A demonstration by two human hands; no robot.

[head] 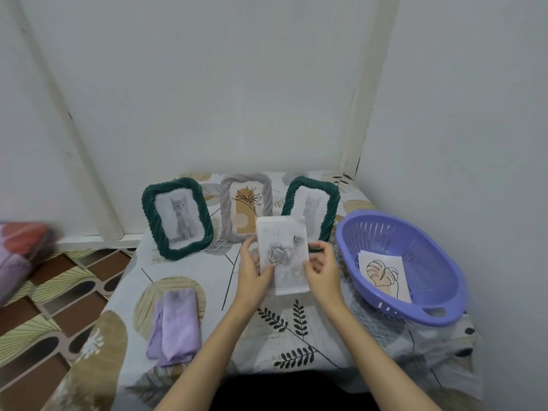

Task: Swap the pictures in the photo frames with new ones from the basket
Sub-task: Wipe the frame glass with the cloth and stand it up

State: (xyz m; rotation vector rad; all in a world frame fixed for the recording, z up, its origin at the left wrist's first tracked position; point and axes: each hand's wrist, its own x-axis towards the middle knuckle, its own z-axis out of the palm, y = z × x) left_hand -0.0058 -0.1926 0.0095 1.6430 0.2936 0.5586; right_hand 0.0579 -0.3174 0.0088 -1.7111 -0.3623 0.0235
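rose pic [283, 256] btwn both grips | L hand [252, 269] + R hand [321, 266] clamped on edges

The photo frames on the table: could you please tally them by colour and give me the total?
Dark green frames: 2, the left frame and the right frame, each showing a cat picture.
Grey-lilac frames: 1, the middle frame, showing a plant drawing.
Total: 3

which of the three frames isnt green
The middle frame, pale grey-lilac, holding a line drawing of a plant on tan shapes. The left frame and right frame are both dark green and show a cat.
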